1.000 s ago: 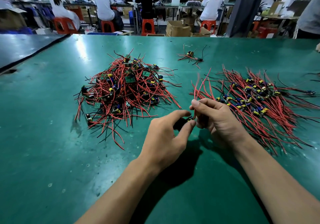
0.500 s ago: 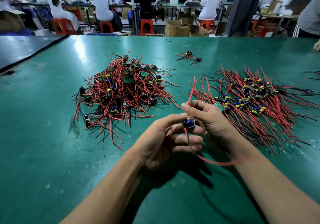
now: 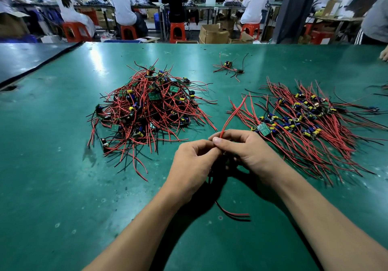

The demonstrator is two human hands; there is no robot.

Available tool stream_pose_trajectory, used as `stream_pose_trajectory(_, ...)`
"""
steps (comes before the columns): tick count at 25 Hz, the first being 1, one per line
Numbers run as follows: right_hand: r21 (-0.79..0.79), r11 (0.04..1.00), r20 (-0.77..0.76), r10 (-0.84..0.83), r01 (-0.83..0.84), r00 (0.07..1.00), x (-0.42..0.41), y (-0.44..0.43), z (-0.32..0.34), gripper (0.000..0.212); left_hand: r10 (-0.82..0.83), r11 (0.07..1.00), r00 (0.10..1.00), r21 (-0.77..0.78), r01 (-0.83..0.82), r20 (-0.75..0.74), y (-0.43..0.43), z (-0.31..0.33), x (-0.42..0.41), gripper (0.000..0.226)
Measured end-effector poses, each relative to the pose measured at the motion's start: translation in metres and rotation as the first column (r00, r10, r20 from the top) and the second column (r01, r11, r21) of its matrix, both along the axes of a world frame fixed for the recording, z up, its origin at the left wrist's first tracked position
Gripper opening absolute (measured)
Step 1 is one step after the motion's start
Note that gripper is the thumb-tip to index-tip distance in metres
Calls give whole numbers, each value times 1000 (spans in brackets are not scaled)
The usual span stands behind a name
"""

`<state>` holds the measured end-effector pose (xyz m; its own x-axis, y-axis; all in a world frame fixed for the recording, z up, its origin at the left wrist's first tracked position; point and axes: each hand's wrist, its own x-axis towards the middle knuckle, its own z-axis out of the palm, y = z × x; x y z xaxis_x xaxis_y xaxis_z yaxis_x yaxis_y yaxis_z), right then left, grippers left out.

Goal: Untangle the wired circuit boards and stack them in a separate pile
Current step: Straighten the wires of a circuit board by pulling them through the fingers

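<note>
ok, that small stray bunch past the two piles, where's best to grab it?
Probably by the board body, pinched from above: it stands proud, while the thin wires splay flat around it on the table.

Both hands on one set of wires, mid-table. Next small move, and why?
Probably carry it right and lay it on the combed-out pile: left hand and right hand pinch red wires that stand free of the tangled pile, tails trailing loose beneath, so it looks separated.

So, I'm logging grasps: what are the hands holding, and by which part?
A wired board's red wires, pinched near their lower end by the right hand and left hand; the board itself is hidden.
</note>
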<state>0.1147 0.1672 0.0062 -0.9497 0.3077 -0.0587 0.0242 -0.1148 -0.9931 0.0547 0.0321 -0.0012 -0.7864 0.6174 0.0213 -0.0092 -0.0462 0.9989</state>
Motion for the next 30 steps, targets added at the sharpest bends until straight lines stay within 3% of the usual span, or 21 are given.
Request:
stream_pose_trajectory(7, 163, 986, 45, 19, -26, 999, -4, 11, -3, 22, 27, 1000, 999, -16, -26, 44, 4, -1, 0, 18)
stream_pose_trajectory(10, 261, 962, 42, -96, 82, 995, -6, 14, -4, 21, 32, 999, 999, -44, -31, 24, 4, 0, -3, 16)
stream_pose_trajectory(18, 176, 895, -53, -408, 411, 911, -12, 19, -10, 23, 21, 998, 998, -68, -17, 64, 5, 2, -6, 15)
stream_pose_trajectory(22, -152, 912, -19, -387, 380, 922, -17, 15, -3, 28, -14, 999, 995, -40, 18, 103, 3, 3, -7, 18)
stream_pose_trajectory(26, -471, 835, 88, -278, 286, 957, -16, 19, 4, 34, -46, 996, 998, -73, 48, 30, 1, 1, -6, 19)
stream_pose_trajectory(30, -564, 786, 73, -256, 252, 964, -13, 23, 7, 31, -16, 995, 999, -95, 11, -52, 1, 0, -6, 15)
